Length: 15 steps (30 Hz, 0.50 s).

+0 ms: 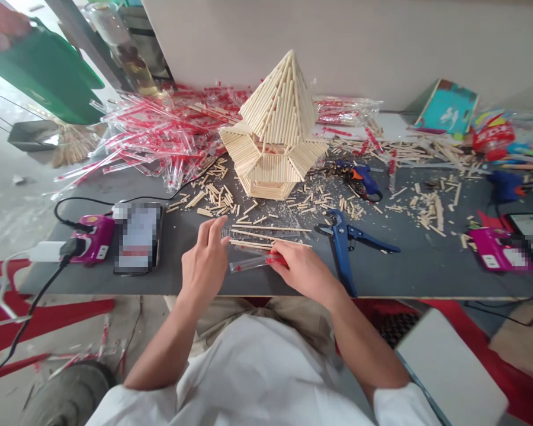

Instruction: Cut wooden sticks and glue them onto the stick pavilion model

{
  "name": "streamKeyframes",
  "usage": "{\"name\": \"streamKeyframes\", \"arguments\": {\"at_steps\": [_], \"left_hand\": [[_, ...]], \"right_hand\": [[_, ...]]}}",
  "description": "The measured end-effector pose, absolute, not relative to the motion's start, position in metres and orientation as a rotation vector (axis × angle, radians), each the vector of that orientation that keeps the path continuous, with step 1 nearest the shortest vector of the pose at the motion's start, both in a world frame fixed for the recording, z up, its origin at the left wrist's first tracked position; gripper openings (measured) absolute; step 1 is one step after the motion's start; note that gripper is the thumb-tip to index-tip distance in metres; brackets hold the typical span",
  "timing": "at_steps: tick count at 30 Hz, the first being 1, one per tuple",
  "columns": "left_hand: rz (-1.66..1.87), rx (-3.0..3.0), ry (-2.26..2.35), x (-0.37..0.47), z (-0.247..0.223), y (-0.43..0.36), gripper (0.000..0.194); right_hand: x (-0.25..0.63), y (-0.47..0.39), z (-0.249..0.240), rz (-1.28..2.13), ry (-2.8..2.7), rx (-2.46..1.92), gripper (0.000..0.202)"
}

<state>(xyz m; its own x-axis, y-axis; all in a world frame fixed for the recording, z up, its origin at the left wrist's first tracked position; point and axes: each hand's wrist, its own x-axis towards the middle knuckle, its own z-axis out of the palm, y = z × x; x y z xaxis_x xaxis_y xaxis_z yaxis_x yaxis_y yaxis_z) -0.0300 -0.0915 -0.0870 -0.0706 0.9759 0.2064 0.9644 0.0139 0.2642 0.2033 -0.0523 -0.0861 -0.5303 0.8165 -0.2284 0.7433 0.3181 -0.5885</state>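
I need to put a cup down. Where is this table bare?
Bare table lies between the blue cutters and the pink box, and along the front edge below the phone. Around the stick model it is crowded with offcuts and wrappers.

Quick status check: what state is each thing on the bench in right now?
left hand: fingers pressed on the sticks
right hand: pinching a clear wrapper
long sticks: lying flat, side by side
stick tower: upright, roof on
blue cutter: lying flat, untouched
glue gun: lying on its side
phone: flat, screen lit
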Motion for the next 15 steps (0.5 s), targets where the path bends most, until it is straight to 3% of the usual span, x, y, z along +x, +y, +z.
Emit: {"name": "streamKeyframes", "arguments": {"at_steps": [6, 10, 13, 15], "left_hand": [[0.514, 2.380, 1.875, -0.027, -0.053, -0.083, 0.027], [0.157, 2.588, 1.482, -0.010, -0.036, -0.077, 0.044], [-0.102, 2.573, 1.442, -0.002, -0.028, -0.069, 0.018], [-0.226, 2.533, 1.467, -0.005, -0.021, -0.062, 0.015]], "right_hand": [[0.201, -0.055, -0.081, 0.944, -2.438, -1.496, 0.008], [0.197, -0.053, -0.072, 0.918, -2.365, -1.416, 0.007], [0.197, -0.051, -0.068, 0.844, -2.324, -1.337, 0.012], [0.202, -0.050, -0.069, 0.836, -2.272, -1.308, 0.007]]}}
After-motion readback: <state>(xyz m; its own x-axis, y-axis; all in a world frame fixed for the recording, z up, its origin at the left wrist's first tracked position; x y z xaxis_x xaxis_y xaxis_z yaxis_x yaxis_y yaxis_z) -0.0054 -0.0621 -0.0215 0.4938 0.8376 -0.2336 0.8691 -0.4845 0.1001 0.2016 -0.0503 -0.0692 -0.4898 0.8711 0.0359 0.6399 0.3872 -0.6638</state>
